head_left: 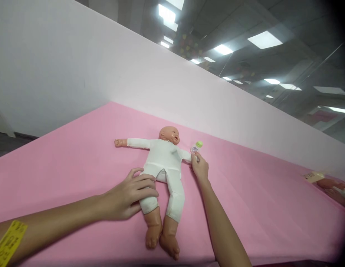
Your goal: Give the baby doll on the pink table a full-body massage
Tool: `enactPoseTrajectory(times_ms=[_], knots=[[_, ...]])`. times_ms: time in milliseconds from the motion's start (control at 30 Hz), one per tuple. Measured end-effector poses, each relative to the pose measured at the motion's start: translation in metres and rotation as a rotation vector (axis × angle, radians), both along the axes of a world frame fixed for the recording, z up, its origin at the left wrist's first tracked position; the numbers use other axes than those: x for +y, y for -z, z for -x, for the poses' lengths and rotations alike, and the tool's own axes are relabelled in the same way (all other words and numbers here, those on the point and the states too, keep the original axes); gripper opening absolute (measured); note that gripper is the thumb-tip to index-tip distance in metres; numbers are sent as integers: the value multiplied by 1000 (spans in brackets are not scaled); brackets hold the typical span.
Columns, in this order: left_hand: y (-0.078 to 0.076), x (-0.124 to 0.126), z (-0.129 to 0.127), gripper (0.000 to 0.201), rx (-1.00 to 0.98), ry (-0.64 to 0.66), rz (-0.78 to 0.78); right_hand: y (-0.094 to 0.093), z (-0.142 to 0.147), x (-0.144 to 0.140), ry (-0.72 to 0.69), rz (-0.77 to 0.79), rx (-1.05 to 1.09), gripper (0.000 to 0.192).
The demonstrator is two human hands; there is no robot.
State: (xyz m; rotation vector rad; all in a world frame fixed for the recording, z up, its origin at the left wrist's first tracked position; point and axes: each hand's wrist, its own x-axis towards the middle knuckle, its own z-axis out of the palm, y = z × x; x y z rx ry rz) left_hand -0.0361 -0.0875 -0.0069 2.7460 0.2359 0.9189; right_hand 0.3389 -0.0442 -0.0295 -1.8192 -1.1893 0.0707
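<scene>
A baby doll (164,159) with a white cloth body lies on its back, its head away from me and turned to the right. My left hand (128,194) is curled over the doll's thigh on the left side, the fingers across the cloth and the thumb at its lower side. At the end of the doll's bent arm on the right, my right hand (199,167) is closed, its fingertips pinched together and hiding the doll's hand. Just beyond those fingertips is a small clear bottle (195,147) with a green cap, its lower end partly covered.
A pink cover (250,207) spreads over the table beneath the doll. Behind it rises a white partition (133,70). At the far right edge lies another doll (335,187) beside a yellowish pack (313,177). A yellow measuring tape strip (9,241) is on my left forearm.
</scene>
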Motion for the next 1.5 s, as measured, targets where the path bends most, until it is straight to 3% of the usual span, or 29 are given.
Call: enactPoseTrajectory(times_ms=[167, 400, 567, 733, 800, 867, 1000, 1100, 1200, 1500], knots=[[-4, -2, 1, 44, 32, -8, 16, 4, 11, 7, 87, -159, 178, 38], [-6, -3, 2, 46, 53, -17, 32, 1, 34, 15, -58, -476, 341, 37], [-5, -2, 3, 40, 30, -14, 108, -11, 43, 11, -209, -641, 496, 82], [-3, 0, 1, 36, 37, -21, 97, -11, 31, 11, -204, -647, 765, 114], [-2, 1, 1, 35, 28, -24, 89, -8, 27, 14, -260, -622, 839, 105], [-1, 2, 0, 35, 21, -40, 81, -4, 25, 17, -312, -570, 886, 84], [0, 4, 1, 32, 9, -168, 61, 2, 28, 21, -366, -466, 965, 56], [3, 7, 0, 28, -12, -287, 24, 3, 33, 23, -436, -451, 984, 50], [5, 8, -2, 26, -13, -325, -4, 4, 37, 25, -465, -418, 950, 46], [-1, 13, 4, 28, -18, -136, 67, 5, 36, 19, -406, -428, 968, 53]])
